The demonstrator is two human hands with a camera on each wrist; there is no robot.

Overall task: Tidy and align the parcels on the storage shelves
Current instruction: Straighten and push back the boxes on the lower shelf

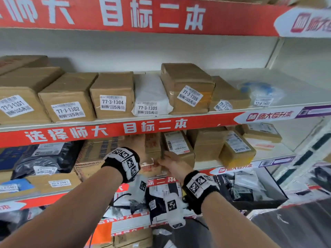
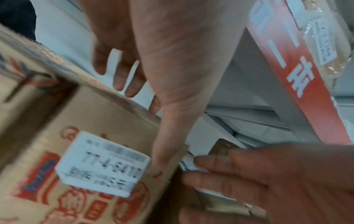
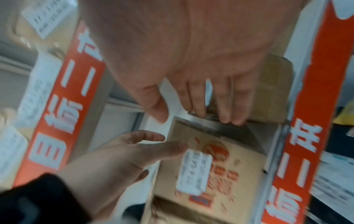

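In the head view both hands reach into the second shelf under its red edge strip (image 1: 107,131). My left hand (image 1: 138,149) rests open on the top right corner of a carton with red print (image 1: 153,144). In the left wrist view its fingers (image 2: 118,72) spread over the carton (image 2: 76,136) while the thumb lies down the front edge beside a white label. My right hand (image 1: 170,161) touches a brown parcel with a white label (image 1: 177,144) just right of the carton. In the right wrist view its fingers (image 3: 222,103) lie on that parcel (image 3: 272,91), tips at the edge beside the carton (image 3: 220,174).
The shelf above holds a row of labelled brown boxes (image 1: 112,95) and a white bag (image 1: 150,93), with bare shelf at the far right. Black bags (image 1: 44,158) lie left of the carton, more boxes (image 1: 236,147) to the right. Loose bags (image 1: 161,194) fill the lower shelf.
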